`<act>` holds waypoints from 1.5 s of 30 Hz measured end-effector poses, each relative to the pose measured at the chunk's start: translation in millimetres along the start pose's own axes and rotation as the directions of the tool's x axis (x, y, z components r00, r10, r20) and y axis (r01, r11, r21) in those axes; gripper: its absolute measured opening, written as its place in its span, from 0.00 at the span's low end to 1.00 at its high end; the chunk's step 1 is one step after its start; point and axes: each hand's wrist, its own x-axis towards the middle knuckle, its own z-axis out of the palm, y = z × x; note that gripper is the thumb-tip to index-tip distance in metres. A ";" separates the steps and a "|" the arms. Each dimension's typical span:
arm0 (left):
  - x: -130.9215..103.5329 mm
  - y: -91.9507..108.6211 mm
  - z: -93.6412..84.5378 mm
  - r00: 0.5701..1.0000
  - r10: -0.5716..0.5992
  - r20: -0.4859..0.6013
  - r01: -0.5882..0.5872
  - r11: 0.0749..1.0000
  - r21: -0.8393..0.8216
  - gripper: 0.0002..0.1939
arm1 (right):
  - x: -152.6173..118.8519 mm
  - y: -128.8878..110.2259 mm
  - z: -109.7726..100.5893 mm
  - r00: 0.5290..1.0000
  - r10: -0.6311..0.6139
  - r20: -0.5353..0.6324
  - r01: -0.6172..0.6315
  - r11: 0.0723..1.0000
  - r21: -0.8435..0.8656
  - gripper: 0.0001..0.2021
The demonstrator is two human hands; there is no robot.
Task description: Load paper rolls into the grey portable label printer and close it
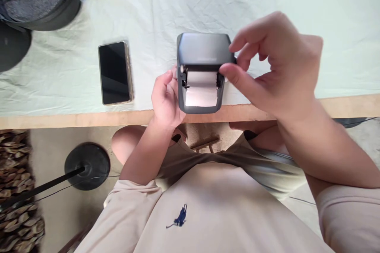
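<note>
A small dark grey receipt printer (203, 49) is held over the table's front edge, its grey lid at the far end. White paper (202, 93) shows in the opening on its near side. My left hand (168, 99) supports the printer from the left and below; most of its fingers are hidden behind the body. On the other side, my right hand (270, 63) grips the lid's right edge between thumb and fingertips.
On the pale cloth (142, 16) a phone (115, 73) lies face up, left of the printer. A black bag or case (38, 0) sits at the far left. Below the wooden table edge (74, 119), a round black stand base (87, 166) with a pole is on the floor.
</note>
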 end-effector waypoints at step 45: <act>10.2 -6.6 -15.7 0.996 0.089 -0.019 -0.086 0.989 0.119 0.13 | -44.8 117.6 -22.1 0.918 0.389 -0.079 -0.393 0.918 -0.046 0.28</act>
